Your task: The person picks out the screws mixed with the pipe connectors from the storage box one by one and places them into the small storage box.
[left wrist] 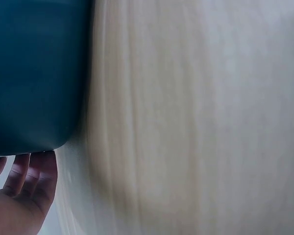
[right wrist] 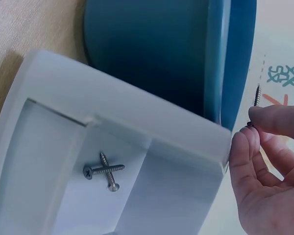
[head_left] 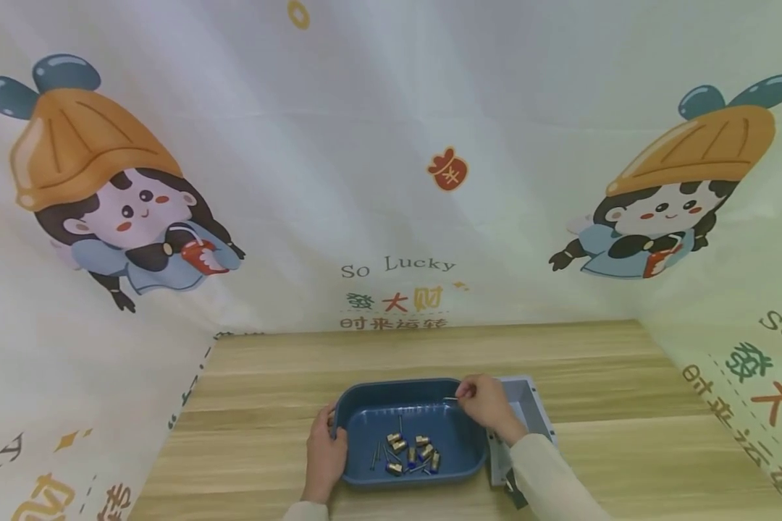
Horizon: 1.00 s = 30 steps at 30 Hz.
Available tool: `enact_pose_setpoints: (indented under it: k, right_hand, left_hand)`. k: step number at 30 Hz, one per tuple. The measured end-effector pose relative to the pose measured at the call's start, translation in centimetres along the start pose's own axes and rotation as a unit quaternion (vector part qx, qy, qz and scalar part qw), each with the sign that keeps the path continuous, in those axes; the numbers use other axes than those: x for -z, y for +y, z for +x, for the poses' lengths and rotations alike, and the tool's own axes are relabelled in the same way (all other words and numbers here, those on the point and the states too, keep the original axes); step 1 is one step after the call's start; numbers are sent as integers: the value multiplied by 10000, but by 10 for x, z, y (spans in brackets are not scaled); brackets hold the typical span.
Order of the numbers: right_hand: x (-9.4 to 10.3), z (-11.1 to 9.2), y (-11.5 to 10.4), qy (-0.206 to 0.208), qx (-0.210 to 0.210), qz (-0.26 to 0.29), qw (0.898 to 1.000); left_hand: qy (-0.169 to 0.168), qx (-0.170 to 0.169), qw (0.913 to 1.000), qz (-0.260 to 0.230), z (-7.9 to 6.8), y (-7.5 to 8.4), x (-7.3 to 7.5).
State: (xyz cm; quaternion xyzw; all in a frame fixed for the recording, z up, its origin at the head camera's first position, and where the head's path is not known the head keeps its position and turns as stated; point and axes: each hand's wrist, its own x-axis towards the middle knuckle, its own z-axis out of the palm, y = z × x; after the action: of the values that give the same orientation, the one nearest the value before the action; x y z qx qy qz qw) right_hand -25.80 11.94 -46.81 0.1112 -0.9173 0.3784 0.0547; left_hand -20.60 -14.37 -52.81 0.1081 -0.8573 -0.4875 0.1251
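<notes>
A blue oval basin [head_left: 358, 401] stands on the table, with several brass fittings [head_left: 422, 440] and several screws [head_left: 374, 456] on its floor. My left hand [head_left: 324, 452] grips the basin's left rim, thumb over the edge; in the left wrist view its fingers [left wrist: 44, 171] lie along the outer wall. Above the right end of the basin, my right hand [head_left: 489, 405] pinches a screw [right wrist: 257, 95] between thumb and fingertips, its threaded tip sticking out. Beside the basin is a grey box [head_left: 531, 405], partly hidden by the right arm; two screws [right wrist: 105, 170] lie crossed inside it.
The wood-grain table [head_left: 247, 405] runs back to a printed cloth [head_left: 391, 217] that hangs behind and at both sides. A small black object [head_left: 515, 492] sits at the front of the grey box, under the right forearm. The basin and box stand close side by side.
</notes>
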Motion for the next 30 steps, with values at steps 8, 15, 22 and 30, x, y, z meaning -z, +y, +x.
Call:
enact_pose_setpoints:
  k: [8,15,22,30]
  right_hand:
    - [10,-2,7,157,-100,-164,9997]
    - [15,-2,11,167,-235,-237,9993]
    - [22,-5,18,236,-289,-240,9990]
    - [29,-10,28,346,-265,-260,9987]
  left_hand:
    - [-3,-9,10000,6,-2,2,-1]
    - [139,-156,9998,33,1,1,4]
    - [71,-154,9999,-10,2,-2,1]
    - [5,-60,10000,-43,1,-2,-2]
